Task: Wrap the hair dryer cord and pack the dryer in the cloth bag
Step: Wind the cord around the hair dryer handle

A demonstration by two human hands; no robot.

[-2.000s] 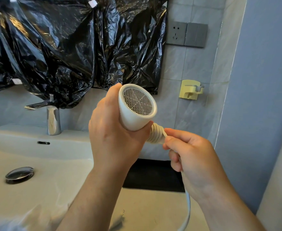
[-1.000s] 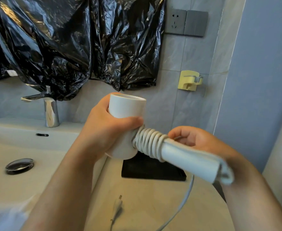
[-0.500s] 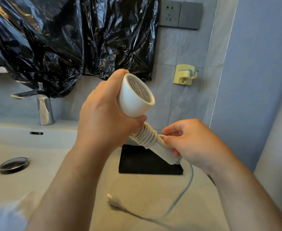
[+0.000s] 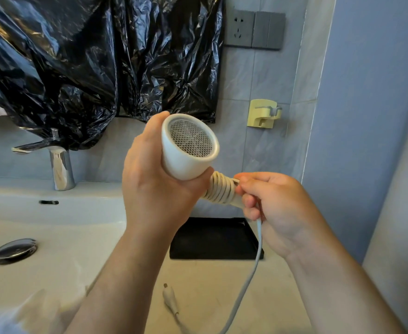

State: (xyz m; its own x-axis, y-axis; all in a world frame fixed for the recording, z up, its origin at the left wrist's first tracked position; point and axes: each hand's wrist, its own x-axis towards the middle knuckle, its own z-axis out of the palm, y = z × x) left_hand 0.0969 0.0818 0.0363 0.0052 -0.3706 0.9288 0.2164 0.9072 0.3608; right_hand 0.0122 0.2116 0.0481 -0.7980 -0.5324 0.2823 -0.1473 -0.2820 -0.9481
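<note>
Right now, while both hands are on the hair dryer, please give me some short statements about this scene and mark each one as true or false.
1. The left hand grips the head of the hair dryer. True.
2. The right hand holds the cord beside the turns already wound on the handle. True.
3. The cord's end is plugged into the wall. False: the plug is loose, down by the counter.
4. The dryer is already inside a cloth bag. False: it is held in the air, and no bag shows.
5. A black tray sits on the counter behind the hands. True.
</note>
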